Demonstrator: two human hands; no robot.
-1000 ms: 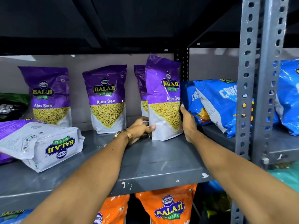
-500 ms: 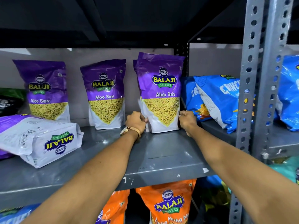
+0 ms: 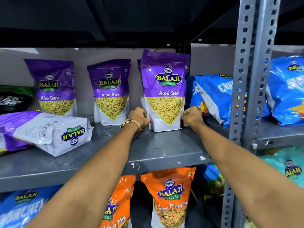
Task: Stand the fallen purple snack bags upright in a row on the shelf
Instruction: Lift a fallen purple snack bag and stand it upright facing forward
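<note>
A purple Aloo Sev bag [image 3: 165,89] stands upright on the grey shelf [image 3: 164,150], facing me. My left hand [image 3: 139,116] pinches its lower left edge and my right hand [image 3: 191,116] pinches its lower right edge. Another purple bag is mostly hidden right behind it. Two more purple bags stand upright against the back wall, one in the middle [image 3: 111,91] and one at the left [image 3: 54,86]. A fallen purple bag [image 3: 49,130] lies flat at the shelf's front left, its white base towards me.
Blue snack bags [image 3: 213,96] lean beside the right hand. A perforated grey upright post [image 3: 246,79] stands at the right with more blue bags [image 3: 287,91] beyond. Orange bags [image 3: 171,195] fill the shelf below. A dark green bag [image 3: 14,97] lies far left.
The held bag has turned from angled to face forward and now rests flat on the shelf. Both hands slid down to its lower edges.
</note>
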